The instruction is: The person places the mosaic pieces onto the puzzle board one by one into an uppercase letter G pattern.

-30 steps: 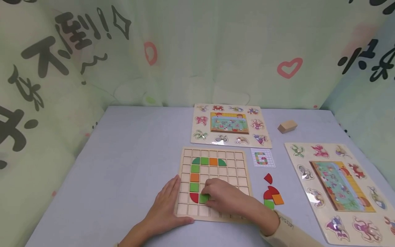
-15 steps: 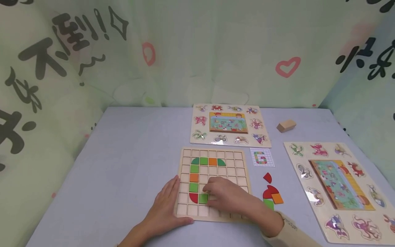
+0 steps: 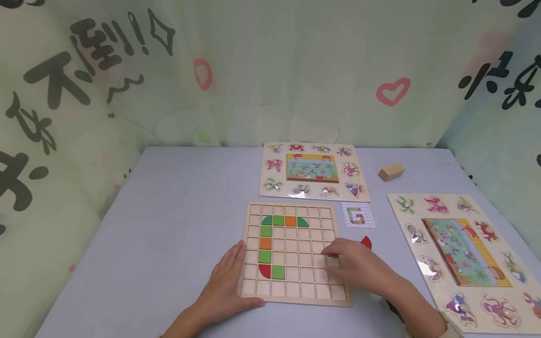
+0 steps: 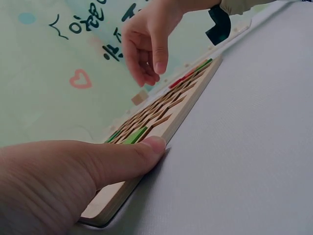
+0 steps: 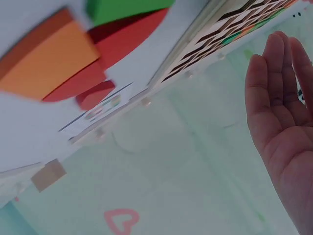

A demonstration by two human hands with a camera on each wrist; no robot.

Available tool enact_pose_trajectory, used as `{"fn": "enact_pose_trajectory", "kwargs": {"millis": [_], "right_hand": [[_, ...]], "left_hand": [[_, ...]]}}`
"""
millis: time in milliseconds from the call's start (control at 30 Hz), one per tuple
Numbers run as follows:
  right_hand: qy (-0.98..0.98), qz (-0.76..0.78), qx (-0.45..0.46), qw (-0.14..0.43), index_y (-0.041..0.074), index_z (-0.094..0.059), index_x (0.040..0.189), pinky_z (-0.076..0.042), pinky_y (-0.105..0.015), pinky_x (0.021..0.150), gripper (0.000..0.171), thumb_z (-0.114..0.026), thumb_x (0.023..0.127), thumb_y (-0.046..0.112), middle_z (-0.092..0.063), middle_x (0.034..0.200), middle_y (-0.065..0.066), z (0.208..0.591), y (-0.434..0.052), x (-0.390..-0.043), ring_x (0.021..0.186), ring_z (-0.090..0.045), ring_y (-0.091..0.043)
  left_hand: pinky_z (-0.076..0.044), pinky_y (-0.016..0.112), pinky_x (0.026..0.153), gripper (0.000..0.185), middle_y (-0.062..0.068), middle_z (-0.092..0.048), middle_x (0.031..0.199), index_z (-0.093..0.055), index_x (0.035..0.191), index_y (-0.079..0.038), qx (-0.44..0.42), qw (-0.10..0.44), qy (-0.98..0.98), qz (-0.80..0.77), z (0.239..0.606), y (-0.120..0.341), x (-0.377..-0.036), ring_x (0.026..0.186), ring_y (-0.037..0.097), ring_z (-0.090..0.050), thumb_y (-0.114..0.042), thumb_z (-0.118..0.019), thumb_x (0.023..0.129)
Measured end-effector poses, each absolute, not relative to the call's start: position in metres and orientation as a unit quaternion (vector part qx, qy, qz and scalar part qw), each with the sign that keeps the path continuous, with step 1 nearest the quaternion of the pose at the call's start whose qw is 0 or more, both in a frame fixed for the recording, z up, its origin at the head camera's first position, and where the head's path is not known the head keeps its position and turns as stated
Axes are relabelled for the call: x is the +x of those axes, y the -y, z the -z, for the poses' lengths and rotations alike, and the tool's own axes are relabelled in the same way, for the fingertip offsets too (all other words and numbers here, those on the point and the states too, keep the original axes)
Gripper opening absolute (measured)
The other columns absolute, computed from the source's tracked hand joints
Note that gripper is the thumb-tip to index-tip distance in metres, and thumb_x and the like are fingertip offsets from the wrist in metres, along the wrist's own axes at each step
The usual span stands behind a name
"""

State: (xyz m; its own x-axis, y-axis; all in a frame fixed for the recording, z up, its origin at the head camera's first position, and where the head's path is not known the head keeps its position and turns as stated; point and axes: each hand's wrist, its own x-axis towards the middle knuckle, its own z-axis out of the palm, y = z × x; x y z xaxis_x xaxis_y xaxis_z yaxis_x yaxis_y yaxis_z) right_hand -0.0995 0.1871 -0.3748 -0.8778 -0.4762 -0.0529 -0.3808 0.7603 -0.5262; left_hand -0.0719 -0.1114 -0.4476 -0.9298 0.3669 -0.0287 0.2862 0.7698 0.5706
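Observation:
My left hand [image 3: 221, 281] lies along the left side of the wooden grid board [image 3: 310, 286], fingers straight against its edge and thumb at the near edge. The left wrist view shows that thumb [image 4: 127, 159] on the board's rim. Over the board's right side hovers my right hand [image 3: 359, 265], fingers loosely bent, holding nothing. On the board, green and orange squares with rounded corner pieces run along the top and down the left, ending in a red quarter-circle [image 3: 265, 271] and a green square [image 3: 277, 272]. Loose orange [image 5: 49, 58], green [image 5: 122, 11] and red pieces lie right of the board.
A pattern card [image 3: 358, 215] lies beyond the board's right corner. Sea-animal puzzle boards stand behind [image 3: 313, 188] and at the right [image 3: 439, 253]. A small wooden block [image 3: 391, 172] sits at the back right, with a printed curtain [image 3: 253, 94] behind the table.
My right hand has left the green square in the board's lower row and moved right, towards the loose pieces, covering most of them in the head view. The left hand stays put.

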Motion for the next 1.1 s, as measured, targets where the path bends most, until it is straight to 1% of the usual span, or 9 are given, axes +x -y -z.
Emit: {"fn": "enact_pose_trajectory", "kwargs": {"millis": [67,167,267,367,467,600,733,900,1100], "right_hand": [[-0.934,0.27,-0.214,0.09,0.01,-0.068,0.097,-0.049,-0.029,0.07,0.021,-0.073,0.077,0.014,-0.059,0.087,0.009,0.373,-0.2,-0.098,0.08,-0.054,-0.011],[-0.939,0.272,-0.191,0.092,0.011,-0.069,0.096,-0.049,-0.031,0.07,0.02,-0.074,0.077,0.015,-0.062,0.088,0.008,0.372,-0.217,-0.098,0.08,-0.056,-0.013],[-0.946,0.267,-0.152,0.103,0.01,-0.069,0.098,-0.051,-0.032,0.069,0.025,-0.076,0.076,0.018,-0.063,0.091,0.004,0.373,-0.232,-0.097,0.081,-0.056,-0.015],[-0.952,0.263,-0.116,0.109,0.009,-0.068,0.1,-0.051,-0.035,0.072,0.029,-0.076,0.075,0.019,-0.063,0.092,0.001,0.373,-0.244,-0.095,0.084,-0.055,-0.018],[-0.956,0.254,-0.094,0.113,0.009,-0.068,0.101,-0.05,-0.039,0.074,0.03,-0.077,0.074,0.019,-0.063,0.092,0.002,0.375,-0.255,-0.093,0.086,-0.056,-0.02],[-0.959,0.239,-0.097,0.116,0.008,-0.069,0.098,-0.049,-0.045,0.076,0.03,-0.078,0.071,0.018,-0.064,0.089,0.002,0.379,-0.267,-0.09,0.085,-0.058,-0.021],[-0.961,0.226,-0.095,0.128,0.007,-0.07,0.095,-0.048,-0.046,0.077,0.029,-0.08,0.069,0.013,-0.064,0.09,-0.001,0.383,-0.273,-0.088,0.084,-0.058,-0.022],[-0.962,0.219,-0.088,0.136,0.005,-0.069,0.094,-0.048,-0.044,0.077,0.03,-0.08,0.066,0.007,-0.064,0.09,-0.002,0.389,-0.275,-0.086,0.084,-0.058,-0.023],[-0.965,0.21,-0.088,0.127,0.005,-0.069,0.092,-0.049,-0.043,0.076,0.029,-0.08,0.065,0.003,-0.064,0.089,-0.002,0.392,-0.275,-0.086,0.084,-0.058,-0.023]], "left_hand": [[-0.021,0.052,0.102,0.116,0.007,-0.015,0.151,-0.016,0.146,-0.003,0.175,0.066,-0.939,-0.289,0.447,0.111,-0.072,0.134,0.024,-0.016,-0.064,-0.07,0.063],[-0.021,0.052,0.102,0.116,0.007,-0.015,0.151,-0.016,0.146,-0.003,0.175,0.064,-0.939,-0.288,0.447,0.111,-0.072,0.134,0.024,-0.016,-0.064,-0.07,0.063],[-0.021,0.052,0.102,0.116,0.007,-0.015,0.151,-0.016,0.146,-0.004,0.173,0.065,-0.94,-0.288,0.447,0.111,-0.072,0.134,0.024,-0.016,-0.063,-0.07,0.063],[-0.021,0.052,0.102,0.116,0.007,-0.015,0.151,-0.016,0.146,-0.004,0.172,0.066,-0.939,-0.29,0.447,0.111,-0.072,0.134,0.024,-0.016,-0.063,-0.07,0.063],[-0.021,0.052,0.103,0.116,0.007,-0.015,0.151,-0.016,0.146,-0.004,0.172,0.068,-0.939,-0.291,0.448,0.111,-0.072,0.134,0.024,-0.016,-0.063,-0.07,0.063],[-0.021,0.052,0.102,0.116,0.007,-0.016,0.151,-0.016,0.146,-0.003,0.172,0.067,-0.938,-0.293,0.449,0.111,-0.072,0.134,0.024,-0.017,-0.064,-0.07,0.063],[-0.021,0.052,0.102,0.116,0.007,-0.015,0.151,-0.015,0.146,-0.004,0.172,0.065,-0.94,-0.289,0.449,0.112,-0.072,0.134,0.024,-0.016,-0.064,-0.069,0.063],[-0.021,0.051,0.102,0.116,0.006,-0.015,0.151,-0.016,0.146,-0.004,0.172,0.065,-0.941,-0.286,0.448,0.111,-0.072,0.134,0.023,-0.016,-0.064,-0.07,0.063],[-0.022,0.051,0.102,0.115,0.007,-0.016,0.151,-0.016,0.146,-0.004,0.173,0.063,-0.941,-0.283,0.448,0.111,-0.072,0.134,0.024,-0.017,-0.064,-0.069,0.064]]}}
